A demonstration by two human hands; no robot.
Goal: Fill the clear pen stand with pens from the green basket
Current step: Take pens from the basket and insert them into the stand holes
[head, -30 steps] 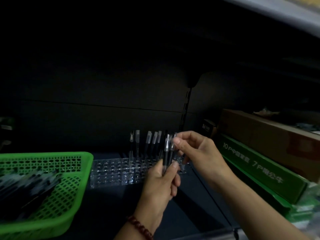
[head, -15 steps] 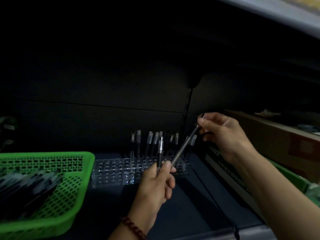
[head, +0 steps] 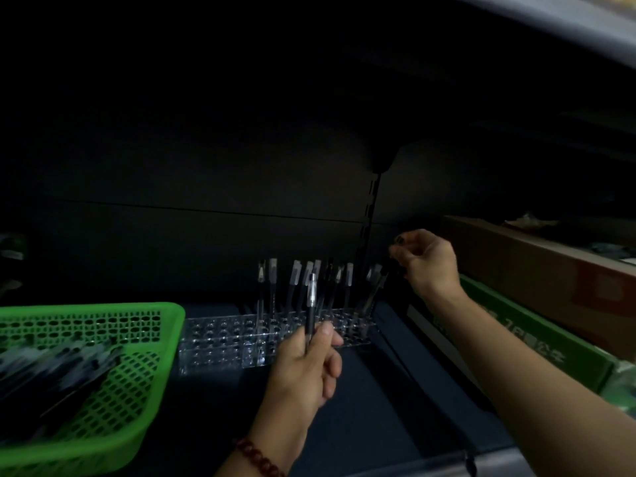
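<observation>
The clear pen stand (head: 220, 342) lies on the dark shelf, with several pens (head: 296, 287) upright in its back row. My left hand (head: 303, 366) grips one black pen (head: 311, 304) upright in front of the stand. My right hand (head: 426, 259) is at the stand's right end, its fingertips pinched at the top of a tilted pen (head: 373, 294) whose lower end sits in the stand. The green basket (head: 137, 390) on the left holds several dark pens (head: 51, 370).
Stacked long boxes, a green one (head: 537, 339) and a brown one (head: 550, 270), line the right side close to my right arm. The shelf's dark back wall and a slotted upright (head: 373, 208) stand behind the stand. A shelf edge (head: 550, 15) runs overhead.
My right hand drew one pen out of the bunch in my left hand and swung its tip down into the stand's right end. My left hand sank slightly and now holds a single pen.
</observation>
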